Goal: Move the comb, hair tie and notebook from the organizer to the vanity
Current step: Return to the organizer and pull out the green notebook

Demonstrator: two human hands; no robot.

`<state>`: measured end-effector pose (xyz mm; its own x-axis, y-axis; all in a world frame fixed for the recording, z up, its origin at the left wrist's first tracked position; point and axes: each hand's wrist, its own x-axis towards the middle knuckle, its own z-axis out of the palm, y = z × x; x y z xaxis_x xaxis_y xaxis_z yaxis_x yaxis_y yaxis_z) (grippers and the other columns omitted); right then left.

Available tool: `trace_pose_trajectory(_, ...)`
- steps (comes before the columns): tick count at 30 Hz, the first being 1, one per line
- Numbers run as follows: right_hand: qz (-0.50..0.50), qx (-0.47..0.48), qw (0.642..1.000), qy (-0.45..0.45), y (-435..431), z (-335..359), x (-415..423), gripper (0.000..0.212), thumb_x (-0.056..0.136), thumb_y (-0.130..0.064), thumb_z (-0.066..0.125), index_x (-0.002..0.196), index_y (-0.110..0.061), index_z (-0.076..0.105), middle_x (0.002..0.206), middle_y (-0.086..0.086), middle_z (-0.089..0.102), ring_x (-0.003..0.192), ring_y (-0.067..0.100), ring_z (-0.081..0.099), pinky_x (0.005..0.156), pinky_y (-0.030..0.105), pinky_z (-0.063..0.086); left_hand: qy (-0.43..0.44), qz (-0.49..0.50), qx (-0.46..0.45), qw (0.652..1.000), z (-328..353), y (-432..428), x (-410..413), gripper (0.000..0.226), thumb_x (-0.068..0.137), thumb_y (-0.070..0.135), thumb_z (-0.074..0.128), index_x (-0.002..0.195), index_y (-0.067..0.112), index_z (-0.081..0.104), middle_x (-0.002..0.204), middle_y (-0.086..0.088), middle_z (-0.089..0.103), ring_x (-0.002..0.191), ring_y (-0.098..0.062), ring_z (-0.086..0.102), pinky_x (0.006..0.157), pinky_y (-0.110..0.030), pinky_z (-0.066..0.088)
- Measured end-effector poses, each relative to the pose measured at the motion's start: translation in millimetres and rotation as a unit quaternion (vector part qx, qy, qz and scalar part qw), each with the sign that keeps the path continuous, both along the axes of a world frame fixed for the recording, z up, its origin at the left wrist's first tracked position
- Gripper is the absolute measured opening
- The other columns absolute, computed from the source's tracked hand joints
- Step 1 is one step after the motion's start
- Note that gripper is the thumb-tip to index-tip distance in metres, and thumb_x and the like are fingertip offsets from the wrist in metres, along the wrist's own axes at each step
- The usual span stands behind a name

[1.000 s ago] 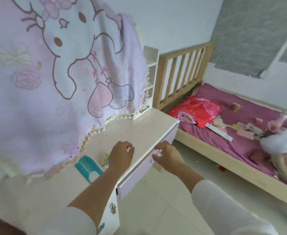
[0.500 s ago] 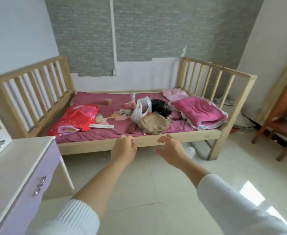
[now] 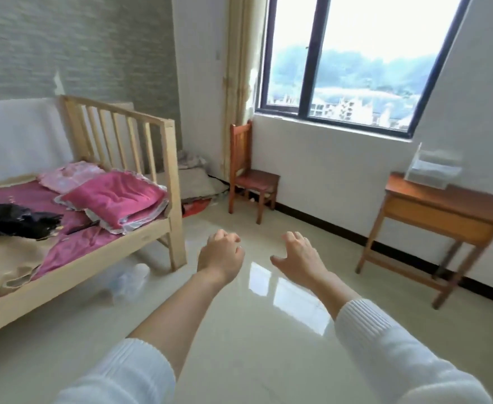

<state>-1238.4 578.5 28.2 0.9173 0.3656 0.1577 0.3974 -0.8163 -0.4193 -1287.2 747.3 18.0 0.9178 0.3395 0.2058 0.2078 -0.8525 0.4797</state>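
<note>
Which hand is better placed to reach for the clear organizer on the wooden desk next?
The right hand, probably. It is open and nearer the organizer on the desk. The left hand is curled, over toward the bed.

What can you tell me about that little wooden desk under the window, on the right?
The wooden desk is small, reddish-brown on top with a lighter orange front panel. It stands upright on slim legs joined by low crossbars, on the glossy tiled floor, close to the white wall below the window. A clear, boxy organizer sits on its back part; blur hides what it contains. Neither hand touches the desk.
</note>
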Motion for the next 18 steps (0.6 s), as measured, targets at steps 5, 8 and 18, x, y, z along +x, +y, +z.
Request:
trace_pose_trajectory(5,-0.095,-0.014,0.995,0.001,-107,-10,94,0.051,0.085,-0.037,0.059,0.126,-0.008,0.044,0.127,0.011,0.051,0.117,0.028,0.047,0.097,0.044,0.044,0.003,-0.094,-0.003,0.996,-2,-102,130,0.033,0.089,0.025,0.043,0.117,0.016,0.057,0.122,-0.008,0.051,0.116,-0.024,0.046,0.088,-0.037,0.044)
trace_pose_trajectory(8,-0.135,-0.023,0.991,0.004,-157,-20,160,0.055,0.086,-0.038,0.057,0.130,-0.010,0.041,0.129,0.010,0.049,0.118,0.027,0.047,0.098,0.043,0.043,0.015,-0.133,-0.012,0.991,-15,-153,209,0.034,0.090,0.026,0.043,0.119,0.015,0.055,0.123,-0.008,0.051,0.117,-0.024,0.045,0.090,-0.037,0.043)
trace_pose_trajectory(18,-0.246,-0.078,0.966,0.017,-292,-11,414,0.053,0.088,-0.037,0.052,0.133,-0.012,0.039,0.133,0.008,0.046,0.123,0.026,0.041,0.099,0.044,0.036,0.039,-0.253,0.017,0.967,-5,-290,503,0.038,0.091,0.029,0.043,0.125,0.016,0.052,0.129,-0.007,0.049,0.123,-0.023,0.043,0.093,-0.038,0.041)
